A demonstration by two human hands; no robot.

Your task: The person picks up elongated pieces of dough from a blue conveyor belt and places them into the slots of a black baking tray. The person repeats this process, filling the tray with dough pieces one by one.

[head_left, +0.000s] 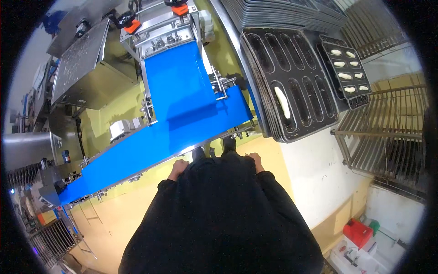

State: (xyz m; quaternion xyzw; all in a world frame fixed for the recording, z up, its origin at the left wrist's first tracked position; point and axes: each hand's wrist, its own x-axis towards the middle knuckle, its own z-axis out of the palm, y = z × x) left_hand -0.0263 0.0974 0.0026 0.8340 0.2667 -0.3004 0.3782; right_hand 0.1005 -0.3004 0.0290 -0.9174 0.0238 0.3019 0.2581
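My left hand [180, 167] hangs beside my dark clothing, just below the near edge of a blue conveyor belt [137, 148]. Its fingers look curled in, with nothing visible in them. On the other side, my right hand [255, 160] is also down and loosely closed, and nothing shows in it. Nearest to it is a stack of dark baking pans with long rounded slots [299, 114]. One long pale dough piece [282, 102] lies in a near-left slot of the top pan; its other slots hold no dough. Neither hand touches belt or pans.
A second blue belt section [180, 75] feeds from a metal machine with orange-based knobs [132, 27]. Farther right, a smaller pan [344, 68] holds several short dough pieces. Metal racks [388, 137] stand at the right, a red container [357, 233] lower right, a steel table [82, 59] upper left.
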